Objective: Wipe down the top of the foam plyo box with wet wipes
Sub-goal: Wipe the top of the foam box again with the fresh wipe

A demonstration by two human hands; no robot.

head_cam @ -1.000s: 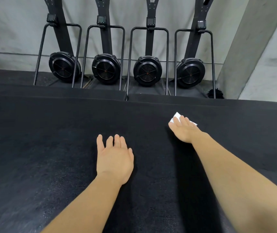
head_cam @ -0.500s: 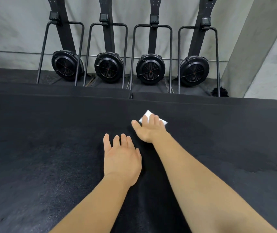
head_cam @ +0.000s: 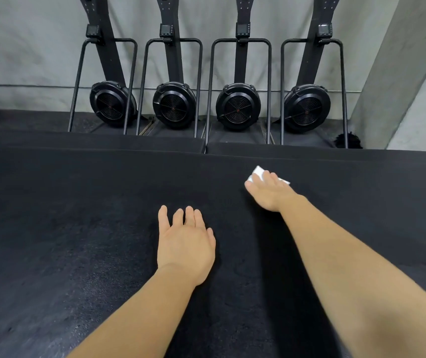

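Flatly, straight fingers [head_cam: 267, 177] of the right hand [head_cam: 271, 195] pressed a white folded wet wipe [head_cam: 256, 173] onto the foam plyo box [head_cam: 72, 228] near its far edge. Near the box's middle the left hand [head_cam: 184, 246] lay palm down, fingers relaxed, holding nothing. The top looked black, matte, finely grained. Beyond its far edge stood four black round-fanned machines [head_cam: 237, 107], console writing too small to read.

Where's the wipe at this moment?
Head view: the wipe lies under the right hand, right of centre on the box top, near its far edge.
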